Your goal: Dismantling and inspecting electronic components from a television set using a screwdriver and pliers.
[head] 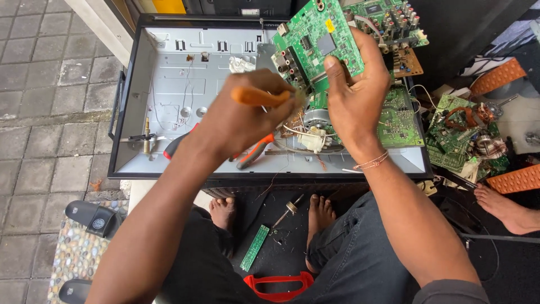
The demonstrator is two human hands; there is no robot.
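Evidently I was mid-job: my left hand point(242, 115) closed its grip on an orange-handled tool point(260, 97), my right hand point(354, 93) clasped the green circuit board point(318, 42) above the grey metal chassis tray point(169, 73), far-right corner; further boards remained.

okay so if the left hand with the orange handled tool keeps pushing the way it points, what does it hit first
Most likely the green circuit board that the right hand holds up: the left hand aims its orange-handled tool rightward at the board's lower edge. Depth is hard to judge.

Red-handled pliers point(247, 155), black sandal point(93, 217), circuit-board pile point(458, 135)
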